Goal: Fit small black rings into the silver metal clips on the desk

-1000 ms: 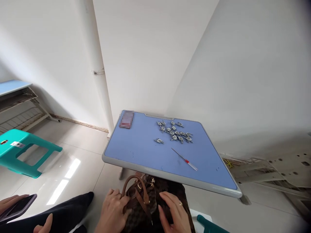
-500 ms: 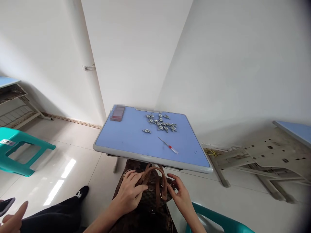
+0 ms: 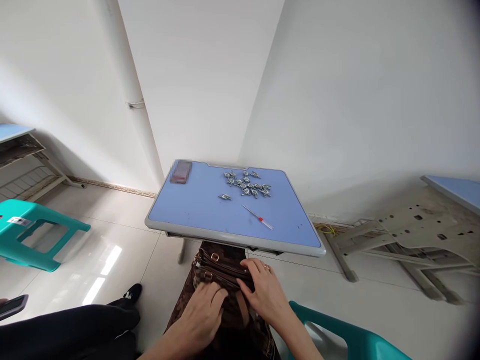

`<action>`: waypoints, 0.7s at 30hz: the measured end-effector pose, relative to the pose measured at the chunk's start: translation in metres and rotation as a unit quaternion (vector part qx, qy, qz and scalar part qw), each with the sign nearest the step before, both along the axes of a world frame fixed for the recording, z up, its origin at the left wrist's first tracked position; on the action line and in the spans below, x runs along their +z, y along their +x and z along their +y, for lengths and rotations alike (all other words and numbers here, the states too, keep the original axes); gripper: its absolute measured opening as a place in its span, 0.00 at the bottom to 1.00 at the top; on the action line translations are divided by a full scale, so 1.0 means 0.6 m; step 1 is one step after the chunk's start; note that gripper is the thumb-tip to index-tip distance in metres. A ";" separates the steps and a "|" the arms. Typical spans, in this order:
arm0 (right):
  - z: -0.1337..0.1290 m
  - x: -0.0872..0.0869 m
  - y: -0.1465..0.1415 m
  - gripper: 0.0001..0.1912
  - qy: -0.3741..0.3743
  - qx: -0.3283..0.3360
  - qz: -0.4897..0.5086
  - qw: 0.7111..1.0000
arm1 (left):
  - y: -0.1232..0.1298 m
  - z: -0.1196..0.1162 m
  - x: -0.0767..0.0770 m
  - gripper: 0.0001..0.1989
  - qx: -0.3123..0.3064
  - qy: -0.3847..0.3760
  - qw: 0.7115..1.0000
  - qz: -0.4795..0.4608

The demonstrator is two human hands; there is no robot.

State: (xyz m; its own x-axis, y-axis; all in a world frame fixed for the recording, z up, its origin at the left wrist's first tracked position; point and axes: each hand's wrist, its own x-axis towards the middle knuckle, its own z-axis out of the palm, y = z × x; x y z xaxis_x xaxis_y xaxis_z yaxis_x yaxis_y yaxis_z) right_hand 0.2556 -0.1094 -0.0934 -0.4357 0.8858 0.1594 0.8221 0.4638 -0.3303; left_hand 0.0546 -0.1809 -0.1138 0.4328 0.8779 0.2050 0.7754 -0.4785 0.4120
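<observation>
A brown patterned leather handbag [image 3: 221, 270] lies in my lap, its buckled top facing away from me. My left hand [image 3: 202, 312] curls over the bag's near side, fingers gripping the leather. My right hand [image 3: 260, 287] presses on the top edge with a ring on one finger, close to my left hand. The bag's handles are hidden under my hands or folded down. Beyond the bag stands a blue table [image 3: 195, 212] with a grey rim. Neither hand touches the table.
On the table lie several metal clips [image 3: 245, 184], a single clip [image 3: 225, 197], a red-banded screwdriver [image 3: 258, 217] and a pixelated flat object [image 3: 180, 172]. Another person's black-trousered leg [image 3: 71, 325] and phone [image 3: 13, 306] are at lower left. Teal stools [image 3: 33, 232] [image 3: 337, 332] flank me.
The raised tan handle loop no longer stands up from the bag. My hands have closed in on the bag's top. The view has swung slightly, and the other person's phone has moved left.
</observation>
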 end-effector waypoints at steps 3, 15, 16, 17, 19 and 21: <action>-0.018 0.012 -0.010 0.17 0.019 0.026 -0.025 0.999 | 0.002 0.011 -0.022 0.22 0.026 0.115 0.991 0.061; 0.013 -0.005 -0.011 0.24 -0.108 0.044 -0.028 0.993 | -0.021 -0.022 -0.040 0.16 -0.034 0.113 0.993 -0.024; 0.016 -0.001 -0.012 0.23 -0.127 0.046 -0.027 0.990 | -0.021 -0.022 -0.039 0.15 -0.032 0.111 0.993 -0.027; 0.017 0.003 -0.012 0.20 -0.147 0.054 -0.024 0.987 | -0.020 -0.022 -0.039 0.15 -0.030 0.111 0.993 -0.028; 0.019 0.013 -0.012 0.15 -0.179 0.081 -0.016 0.980 | -0.019 -0.024 -0.042 0.14 -0.027 0.116 0.992 -0.028; 0.019 0.019 -0.012 0.14 -0.193 0.106 -0.008 0.975 | -0.018 -0.028 -0.047 0.14 -0.025 0.126 0.992 -0.021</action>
